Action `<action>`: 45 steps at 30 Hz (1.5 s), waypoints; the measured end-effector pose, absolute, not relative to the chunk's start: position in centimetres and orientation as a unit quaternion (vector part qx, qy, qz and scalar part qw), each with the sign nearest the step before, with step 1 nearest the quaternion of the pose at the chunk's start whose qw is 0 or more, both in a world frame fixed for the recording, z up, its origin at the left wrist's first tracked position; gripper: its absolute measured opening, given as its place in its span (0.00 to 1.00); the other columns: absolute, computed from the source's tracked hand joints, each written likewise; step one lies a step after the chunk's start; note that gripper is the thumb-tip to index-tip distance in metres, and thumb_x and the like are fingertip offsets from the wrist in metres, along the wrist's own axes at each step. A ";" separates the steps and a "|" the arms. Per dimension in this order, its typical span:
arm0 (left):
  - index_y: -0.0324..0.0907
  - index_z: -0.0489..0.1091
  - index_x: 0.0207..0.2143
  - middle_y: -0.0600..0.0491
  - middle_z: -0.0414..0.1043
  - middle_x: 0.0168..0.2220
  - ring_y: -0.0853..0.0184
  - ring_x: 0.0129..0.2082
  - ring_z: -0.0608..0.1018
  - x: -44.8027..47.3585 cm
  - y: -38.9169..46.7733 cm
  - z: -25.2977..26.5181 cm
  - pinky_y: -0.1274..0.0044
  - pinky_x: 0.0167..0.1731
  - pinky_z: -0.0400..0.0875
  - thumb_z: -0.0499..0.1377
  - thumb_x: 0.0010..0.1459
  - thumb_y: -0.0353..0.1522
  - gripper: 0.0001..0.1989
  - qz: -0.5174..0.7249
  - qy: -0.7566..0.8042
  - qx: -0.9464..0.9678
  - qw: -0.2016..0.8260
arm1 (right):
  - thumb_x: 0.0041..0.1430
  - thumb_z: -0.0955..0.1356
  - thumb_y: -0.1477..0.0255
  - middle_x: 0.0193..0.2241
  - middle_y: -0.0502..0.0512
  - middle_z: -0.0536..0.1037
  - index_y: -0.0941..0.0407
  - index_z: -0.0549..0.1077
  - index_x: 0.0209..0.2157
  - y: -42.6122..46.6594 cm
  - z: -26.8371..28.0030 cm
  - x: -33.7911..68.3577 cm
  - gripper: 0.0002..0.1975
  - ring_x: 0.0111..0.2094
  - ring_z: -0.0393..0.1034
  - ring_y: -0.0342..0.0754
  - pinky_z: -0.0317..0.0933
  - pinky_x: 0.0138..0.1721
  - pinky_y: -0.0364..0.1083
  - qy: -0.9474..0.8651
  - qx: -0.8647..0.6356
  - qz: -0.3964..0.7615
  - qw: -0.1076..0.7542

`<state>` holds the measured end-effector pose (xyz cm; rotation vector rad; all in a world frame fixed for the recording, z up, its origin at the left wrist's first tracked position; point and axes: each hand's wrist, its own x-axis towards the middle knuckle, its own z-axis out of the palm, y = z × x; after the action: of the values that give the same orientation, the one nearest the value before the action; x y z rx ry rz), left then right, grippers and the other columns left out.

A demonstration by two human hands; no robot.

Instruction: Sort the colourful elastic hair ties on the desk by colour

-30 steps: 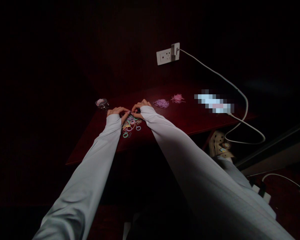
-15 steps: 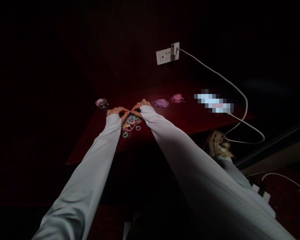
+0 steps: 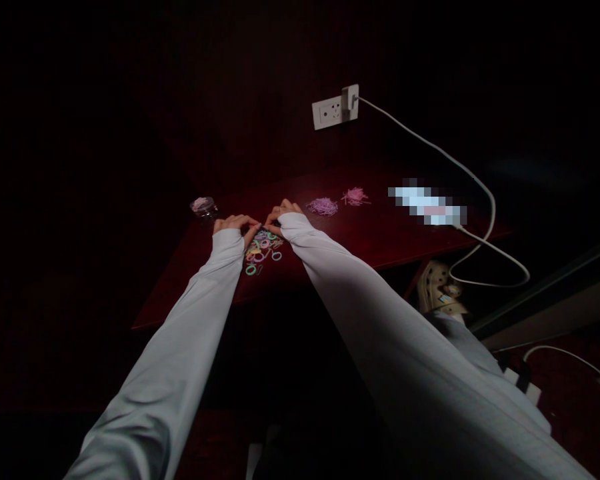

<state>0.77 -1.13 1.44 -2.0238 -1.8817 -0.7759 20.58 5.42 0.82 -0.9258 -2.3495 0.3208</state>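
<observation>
Left hand [image 3: 234, 223]: we see thumb and index fingertips drawn close together; whether they grip anything, we cannot tell. Right hand [image 3: 286, 208]: fingers curled, thumb and index toward the left's tips; grip likewise unclear. Versus half a second ago, we note the right fingertips slightly farther from the left's; the heaps look unmoved. Between and below the hands lies a loose pile of small multicoloured pastel ring-shaped bands [image 3: 265, 245], near the front edge of the dark red glossy table [image 3: 375, 230]. Beyond the right hand we record a purple heap of thin strands [image 3: 323, 207], then a pink heap of thin strands [image 3: 355, 196], with tabletop reaching rightward to a pixelated bright patch [image 3: 427, 205]. A clear rounded jar [image 3: 205, 207] stands near the left hand, by the left edge.
</observation>
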 end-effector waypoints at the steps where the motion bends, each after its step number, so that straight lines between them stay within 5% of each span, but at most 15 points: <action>1: 0.51 0.84 0.39 0.51 0.89 0.41 0.51 0.48 0.85 0.7 -1.2 1.5 0.61 0.53 0.68 0.63 0.68 0.39 0.08 -0.266 -0.647 -0.702 0.134 | 0.75 0.72 0.65 0.49 0.60 0.85 0.52 0.88 0.43 5.5 0.8 20.6 0.10 0.59 0.67 0.59 0.56 0.64 0.58 -0.882 -0.348 0.119 0.295; 18: 0.49 0.84 0.47 0.50 0.88 0.45 0.51 0.50 0.85 0.9 -2.8 2.6 0.61 0.57 0.69 0.58 0.76 0.43 0.15 -0.344 -0.634 -0.670 0.174 | 0.75 0.71 0.64 0.53 0.60 0.83 0.51 0.85 0.43 5.6 0.8 20.8 0.10 0.59 0.67 0.60 0.57 0.64 0.59 -0.864 -0.372 0.115 0.319; 45: 0.48 0.85 0.44 0.51 0.88 0.44 0.54 0.47 0.85 -0.1 -0.4 1.6 0.66 0.52 0.70 0.63 0.71 0.39 0.10 -0.263 -0.675 -0.680 0.111 | 0.76 0.71 0.49 0.49 0.58 0.86 0.47 0.89 0.47 5.6 0.8 20.7 0.19 0.57 0.69 0.59 0.59 0.63 0.59 -0.851 -0.355 0.141 0.361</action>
<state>-0.14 -0.36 1.62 -1.9978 -1.9834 -0.7722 20.73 5.59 0.78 -0.9143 -2.1933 0.3628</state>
